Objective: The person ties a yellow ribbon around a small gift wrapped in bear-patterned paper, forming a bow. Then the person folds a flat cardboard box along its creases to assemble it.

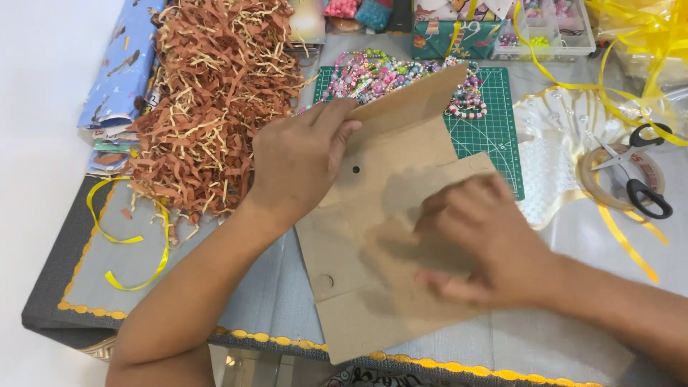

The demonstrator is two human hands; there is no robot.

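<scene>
Your left hand (297,161) grips the upper edge of a flat brown cardboard piece (373,287), its fingers (337,118) curled together over the fold where a flap (412,100) tilts up and away from you. Your right hand (487,247) lies palm down on the right half of the cardboard; it is blurred, so you cannot tell exactly how its fingers sit, though they look loosely spread and flat rather than pinching anything. The cardboard rests on the grey-covered counter (129,265) in front of you, its far corner overlapping a green cutting mat (494,136), and it shows a small dark hole and a half-round notch near its left side. A heap of bead strings (380,72) lies on the mat just behind the flap. To the left sits a pile of brown shredded paper (215,93), with a yellow ribbon (125,240) looped near it. On the right, black-handled scissors (641,168) lie across a roll of tape (598,183), well apart from your hands.
</scene>
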